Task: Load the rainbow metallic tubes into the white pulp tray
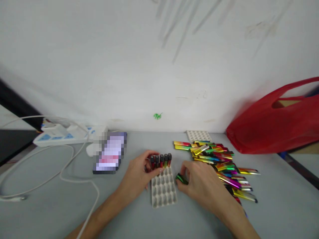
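A pale moulded tray (163, 191) with rows of small hollows lies in front of me. In its far row stand several shiny tubes (161, 161) with black tops, upright side by side. My left hand (141, 169) is closed around this row from the left, thumb in front and fingers partly hidden behind. My right hand (196, 177), just right of the tray, pinches a green shiny tube (181, 179) with a dark end, held tilted. Beyond that hand lies a loose pile of shiny, many-coloured tubes (214, 157), partly covered by the hand and forearm.
A second pale tray (198, 136) lies by the wall behind the pile. On the right is a red bag (271, 122). To the left are a blurred-out phone (111, 152), a white power strip (59, 134) and a white cable (82, 181) crossing my left forearm.
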A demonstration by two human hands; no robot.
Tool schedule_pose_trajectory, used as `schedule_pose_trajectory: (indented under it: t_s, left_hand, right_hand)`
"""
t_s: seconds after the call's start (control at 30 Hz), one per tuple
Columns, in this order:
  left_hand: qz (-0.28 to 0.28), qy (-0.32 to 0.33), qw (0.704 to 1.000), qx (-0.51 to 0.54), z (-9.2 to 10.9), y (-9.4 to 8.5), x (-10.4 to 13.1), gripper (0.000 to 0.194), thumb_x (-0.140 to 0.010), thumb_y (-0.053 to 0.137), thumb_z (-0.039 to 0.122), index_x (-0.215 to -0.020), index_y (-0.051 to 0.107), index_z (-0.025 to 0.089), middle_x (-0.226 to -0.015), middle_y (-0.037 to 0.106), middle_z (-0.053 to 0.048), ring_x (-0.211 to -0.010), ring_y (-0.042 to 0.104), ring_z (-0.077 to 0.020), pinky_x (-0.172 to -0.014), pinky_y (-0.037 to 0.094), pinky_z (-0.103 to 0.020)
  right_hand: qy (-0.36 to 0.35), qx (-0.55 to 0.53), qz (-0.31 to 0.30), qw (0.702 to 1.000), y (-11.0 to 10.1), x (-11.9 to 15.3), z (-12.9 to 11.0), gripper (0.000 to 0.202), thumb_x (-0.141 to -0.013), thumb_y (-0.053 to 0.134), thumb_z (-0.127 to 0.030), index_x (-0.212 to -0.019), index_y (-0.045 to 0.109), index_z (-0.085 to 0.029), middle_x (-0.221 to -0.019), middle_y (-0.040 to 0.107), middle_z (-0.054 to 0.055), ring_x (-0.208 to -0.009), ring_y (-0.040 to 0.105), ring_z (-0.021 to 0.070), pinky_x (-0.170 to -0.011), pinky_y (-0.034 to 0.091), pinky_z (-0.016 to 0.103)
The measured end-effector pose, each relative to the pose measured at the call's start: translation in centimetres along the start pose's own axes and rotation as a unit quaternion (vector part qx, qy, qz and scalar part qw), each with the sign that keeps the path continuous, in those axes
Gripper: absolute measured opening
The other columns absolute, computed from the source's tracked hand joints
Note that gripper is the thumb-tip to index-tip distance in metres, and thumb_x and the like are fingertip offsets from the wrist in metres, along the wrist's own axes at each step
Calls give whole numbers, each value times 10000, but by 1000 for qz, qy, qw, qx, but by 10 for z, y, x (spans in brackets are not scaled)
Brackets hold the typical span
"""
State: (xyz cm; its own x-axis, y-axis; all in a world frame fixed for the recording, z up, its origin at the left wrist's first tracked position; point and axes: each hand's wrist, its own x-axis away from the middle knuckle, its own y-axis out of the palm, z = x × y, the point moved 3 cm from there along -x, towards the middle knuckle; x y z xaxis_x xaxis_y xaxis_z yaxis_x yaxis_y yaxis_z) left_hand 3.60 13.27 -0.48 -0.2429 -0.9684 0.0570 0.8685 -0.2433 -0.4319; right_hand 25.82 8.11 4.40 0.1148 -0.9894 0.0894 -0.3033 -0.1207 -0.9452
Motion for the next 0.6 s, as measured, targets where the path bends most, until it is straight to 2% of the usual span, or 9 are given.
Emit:
schedule_pose_trajectory:
  t_s: [0.13, 0.27, 0.37, 0.47, 0.53, 0.6]
  left_hand:
    - [-8, -1, 1000, 15, -1, 0, 0, 552, -837, 863, 506, -1291, 729, 222, -638, 633, 73, -430, 577, -172, -391, 426, -244]
    - [-31, 1, 999, 40, -6, 0, -2, 569, -847, 853, 521, -1301, 704, 213, -688, 674, 49, -470, 622, -184, -389, 482, -249]
    - [-54, 4, 997, 59, -11, -1, -5, 549, -847, 843, 500, -1285, 694, 203, -748, 718, 21, -551, 679, -201, -422, 534, -252]
    - [-61, 9, 996, 66, -12, -1, -7, 534, -831, 844, 485, -1254, 701, 192, -785, 740, 3, -601, 703, -215, -446, 568, -266]
    - [-56, 13, 996, 65, -11, -2, -6, 523, -827, 847, 480, -1239, 709, 188, -792, 746, -2, -606, 704, -216, -458, 578, -273]
    - [-47, 14, 997, 59, -9, -2, -5, 508, -838, 842, 478, -1234, 713, 188, -785, 746, 0, -590, 699, -214, -464, 583, -280]
  right_hand:
    - [-37, -79, 79, 993, 3, -3, -3, 103, -913, 804, -278, -888, 719, -225, -981, 713, 48, -830, 669, 240, -743, 382, 347]
    - [-64, -203, 120, 970, 7, -7, -2, 150, -1022, 731, -308, -915, 670, -224, -948, 685, 33, -851, 648, 233, -776, 421, 350]
    - [-50, -318, 145, 936, 12, -10, 1, 188, -1083, 675, -410, -1027, 651, -232, -934, 701, 22, -841, 646, 229, -778, 447, 349]
    - [-29, -376, 177, 909, 16, -11, 3, 237, -1146, 559, -483, -1088, 577, -254, -848, 663, -14, -771, 632, 214, -754, 458, 345]
    - [-11, -428, 171, 887, 19, -11, 3, 281, -1173, 489, -542, -1143, 550, -269, -738, 596, -58, -644, 585, 191, -665, 447, 325]
    - [5, -514, 150, 845, 21, -12, 2, 332, -1153, 522, -609, -1192, 551, -281, -687, 528, -89, -532, 470, 157, -540, 362, 290]
